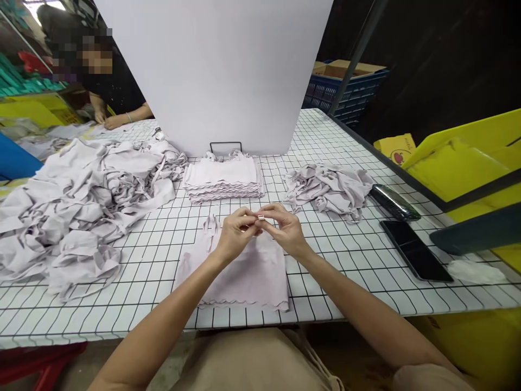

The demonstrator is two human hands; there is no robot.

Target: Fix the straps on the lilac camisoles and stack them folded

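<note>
Over the middle of the table, my left hand [236, 233] and my right hand [286, 231] meet at the fingertips. Both are closed in a pinch on a small white label [261, 217], whose markings are too small to read. Beneath them lies a pale lilac strappy garment [248, 277], flat, with a wavy hem toward me and a bunched strap at its upper left. My fingers hide part of its upper edge. Just beyond my hands sits a neat stack of similar garments [223, 179] with wavy edges.
A large loose heap of lilac garments [89, 201] covers the left side. A smaller pile [329, 187] lies right, near a black plastic-wrapped bundle [394, 202] and a phone [415, 251]. A white board [220, 70] stands behind the stack. A co-worker [114, 87] sits at far left.
</note>
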